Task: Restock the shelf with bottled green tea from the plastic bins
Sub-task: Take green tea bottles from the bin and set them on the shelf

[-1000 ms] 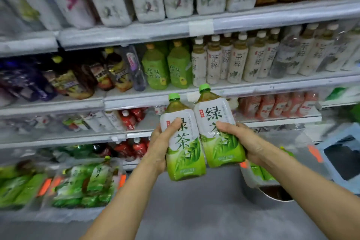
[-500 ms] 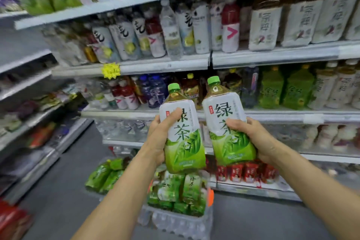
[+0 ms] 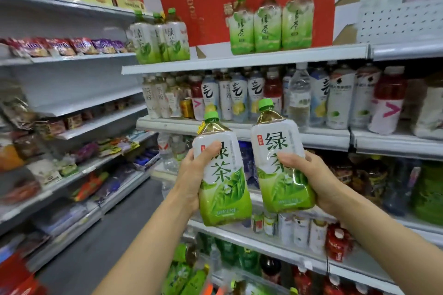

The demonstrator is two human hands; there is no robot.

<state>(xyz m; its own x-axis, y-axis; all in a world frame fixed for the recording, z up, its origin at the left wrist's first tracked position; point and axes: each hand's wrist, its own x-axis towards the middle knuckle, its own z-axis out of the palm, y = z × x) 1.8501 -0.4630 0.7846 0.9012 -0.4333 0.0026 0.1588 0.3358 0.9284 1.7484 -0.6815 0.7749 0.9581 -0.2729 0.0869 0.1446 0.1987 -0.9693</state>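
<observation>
The left hand point(image 3: 191, 175) grips one green-capped plastic green tea bottle point(image 3: 221, 175). The right hand point(image 3: 311, 179) grips a second matching bottle point(image 3: 280, 158), both below the white metal shelf point(image 3: 239, 61) holding the same green tea

Left held bottle point(image 3: 223, 175): label reads 绿茶, the top character half covered by the thumb. Right held bottle point(image 3: 281, 163): 绿茶 too, lower character partly covered, plus a small red brand tag (unreadable). Same 绿茶 on the top-shelf bottles point(image 3: 268, 24). Red box point(image 3: 211, 0) behind them: "GOOD" running vertically and "IFT" (first letter hidden). Other labels too blurred.
</observation>
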